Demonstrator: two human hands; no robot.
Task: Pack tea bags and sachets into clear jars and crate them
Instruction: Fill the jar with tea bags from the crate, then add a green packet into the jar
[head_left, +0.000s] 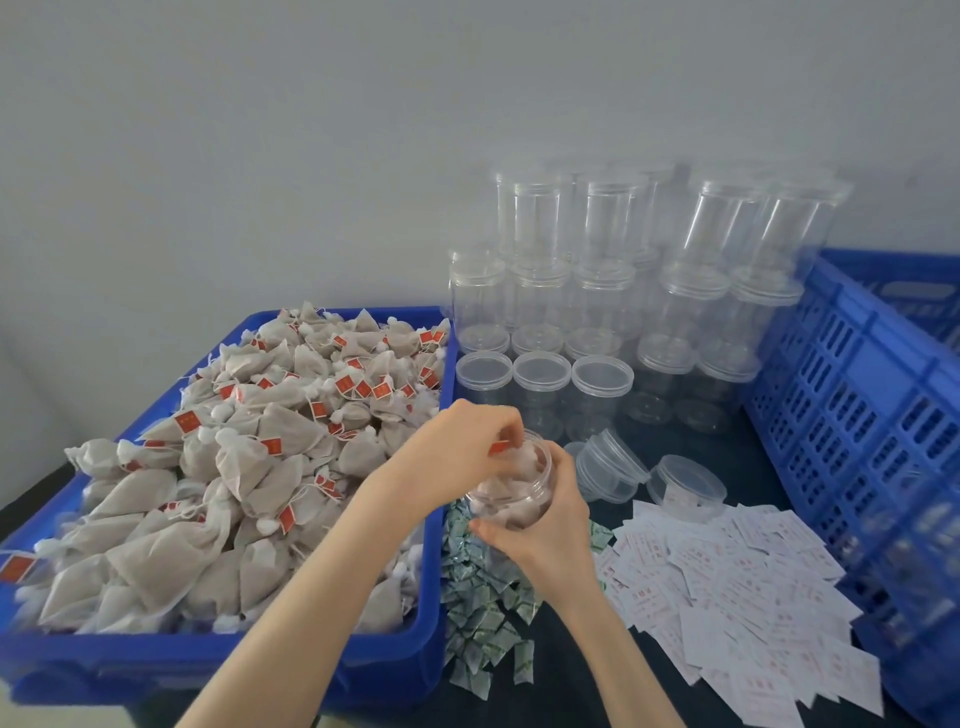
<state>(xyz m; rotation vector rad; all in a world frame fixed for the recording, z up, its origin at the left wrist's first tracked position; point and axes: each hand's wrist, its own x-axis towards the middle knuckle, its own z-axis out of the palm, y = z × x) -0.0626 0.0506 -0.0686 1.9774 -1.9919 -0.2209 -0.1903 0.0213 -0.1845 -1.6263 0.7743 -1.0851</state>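
Note:
My right hand (540, 525) grips a clear open jar (519, 499) from below and holds it tilted above the green sachets. Several tea bags lie inside the jar. My left hand (467, 447) is at the jar's mouth and pinches a tea bag with a red tag (500, 448), its pouch inside the opening. To the left, a blue tray (395, 654) is heaped with grey-brown tea bags (234, 478). Small green sachets (483, 613) lie under my hands and white sachets (737, 592) spread out at the right.
Empty clear jars with lids (613, 291) stand stacked at the back by the wall. Two loose clear lids (613, 467) lie on the dark tabletop, a third (685, 483) next to them. A blue slotted crate (852, 415) stands along the right edge.

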